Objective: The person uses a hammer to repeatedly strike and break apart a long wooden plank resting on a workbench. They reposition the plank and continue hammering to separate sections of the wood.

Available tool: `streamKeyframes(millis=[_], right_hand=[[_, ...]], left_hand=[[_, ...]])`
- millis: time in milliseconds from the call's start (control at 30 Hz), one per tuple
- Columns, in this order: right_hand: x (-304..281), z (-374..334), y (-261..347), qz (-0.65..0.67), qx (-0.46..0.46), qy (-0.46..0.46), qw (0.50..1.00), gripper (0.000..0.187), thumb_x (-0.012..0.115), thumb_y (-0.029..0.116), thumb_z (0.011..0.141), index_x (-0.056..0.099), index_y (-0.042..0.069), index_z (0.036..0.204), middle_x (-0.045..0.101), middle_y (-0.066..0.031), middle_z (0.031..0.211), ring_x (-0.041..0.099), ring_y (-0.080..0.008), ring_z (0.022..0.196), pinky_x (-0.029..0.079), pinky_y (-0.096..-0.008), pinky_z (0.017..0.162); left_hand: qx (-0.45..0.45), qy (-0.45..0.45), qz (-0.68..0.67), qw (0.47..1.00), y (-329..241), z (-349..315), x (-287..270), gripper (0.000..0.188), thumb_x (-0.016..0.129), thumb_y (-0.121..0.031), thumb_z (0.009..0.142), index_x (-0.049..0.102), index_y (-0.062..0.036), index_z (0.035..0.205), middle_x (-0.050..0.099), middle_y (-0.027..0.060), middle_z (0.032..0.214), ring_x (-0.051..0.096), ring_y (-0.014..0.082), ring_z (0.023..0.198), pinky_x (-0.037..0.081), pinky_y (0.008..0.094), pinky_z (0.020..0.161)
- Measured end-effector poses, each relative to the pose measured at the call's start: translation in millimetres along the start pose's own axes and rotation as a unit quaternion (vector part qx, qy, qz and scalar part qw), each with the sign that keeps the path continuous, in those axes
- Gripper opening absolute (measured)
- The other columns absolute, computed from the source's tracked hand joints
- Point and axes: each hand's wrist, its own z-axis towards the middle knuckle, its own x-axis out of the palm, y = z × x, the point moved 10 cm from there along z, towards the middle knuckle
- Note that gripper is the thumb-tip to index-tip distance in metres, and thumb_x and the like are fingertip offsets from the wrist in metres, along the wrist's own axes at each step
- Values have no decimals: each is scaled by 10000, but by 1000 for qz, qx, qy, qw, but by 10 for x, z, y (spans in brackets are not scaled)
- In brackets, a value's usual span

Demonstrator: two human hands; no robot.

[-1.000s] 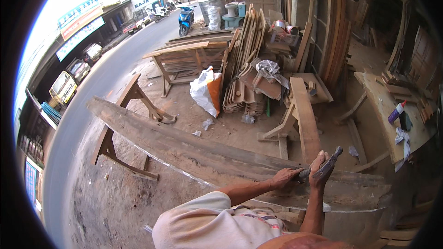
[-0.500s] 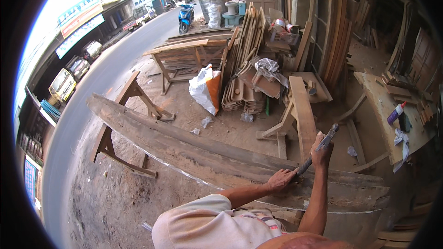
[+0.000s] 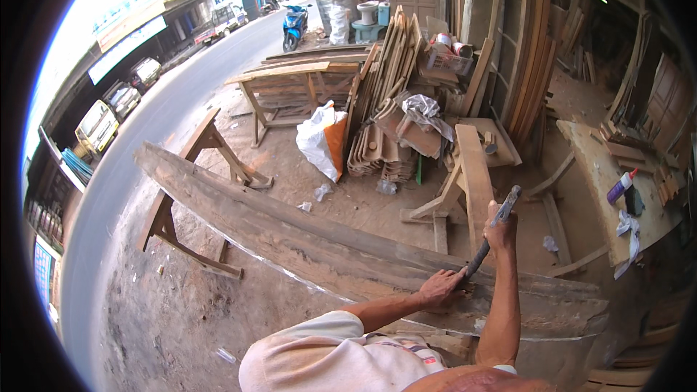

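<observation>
Grips a long dark tool (image 3: 479,255) in the right hand (image 3: 501,226), with fingers closed round it and with a greyish end poking out above the fist. Slants the tool down toward the left, to meet the left hand (image 3: 441,288) at the lower end. Lays that left hand low, back upward, over a long weathered plank (image 3: 290,229), with fingers at the tool's foot (cannot tell from here whether wrapped round it or only pressed against it).

Under the left hand and the tool's lower end, the same plank, brown and rough, crossing from upper left to lower right with a whitish strip along the near edge. Beneath its left part, a wooden sawhorse (image 3: 199,135). Just beyond the right hand, a trestle (image 3: 474,174) with a broad top beam.

Farther off, a white-and-orange sack (image 3: 316,141) beside stacked tiles (image 3: 381,152). Over to the right, a worktable (image 3: 588,160) bearing a purple bottle (image 3: 620,189) with a red tip and a pale crumpled cloth (image 3: 627,226). By the road (image 3: 189,76), a blue scooter (image 3: 294,25).
</observation>
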Motion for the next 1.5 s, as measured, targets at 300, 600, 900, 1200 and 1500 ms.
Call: streamKeyframes(millis=[300, 600, 900, 1200, 1500], right_hand=[[-354, -621, 585, -73, -111, -49, 990, 445, 510, 249, 1069, 491, 12, 693, 418, -84, 522, 461, -165, 464, 350, -396, 457], [-269, -510, 450, -48, -94, -36, 994, 447, 515, 255, 1068, 478, 14, 694, 400, -78, 526, 447, -158, 464, 341, -412, 453], [138, 137, 87, -59, -23, 62, 996, 413, 527, 306, 1062, 458, 90, 716, 436, 14, 525, 441, -112, 413, 381, -323, 408], [584, 506, -206, 1, 105, 167, 980, 369, 582, 298, 1011, 453, 116, 718, 445, 10, 532, 444, -129, 400, 410, -332, 406], [410, 420, -178, -7, 50, 156, 986, 360, 588, 299, 1019, 464, 121, 732, 431, 27, 536, 429, -111, 407, 413, -314, 412]], left_hand=[[-33, 28, -22, 999, -14, 78, -57, 758, 633, -439, 952, 350, -71, 1551, 631, 124, 1285, 574, 279, 1176, 419, 405, 998], [-52, 41, -45, 997, 17, 109, 5, 586, 630, -437, 961, 515, -109, 1433, 633, 57, 1351, 567, 248, 1217, 415, 398, 1013], [-29, 21, -32, 999, 63, 89, 62, 562, 586, -413, 1002, 501, -72, 1440, 633, 73, 1341, 572, 263, 1172, 425, 396, 994], [0, 5, -9, 1000, 56, 89, 105, 613, 549, -440, 1016, 471, -24, 1458, 625, 120, 1353, 567, 271, 1192, 426, 391, 998], [-21, 36, -35, 999, -8, 181, 56, 629, 590, -461, 983, 496, -31, 1433, 631, 134, 1338, 571, 298, 1206, 423, 404, 1022]])
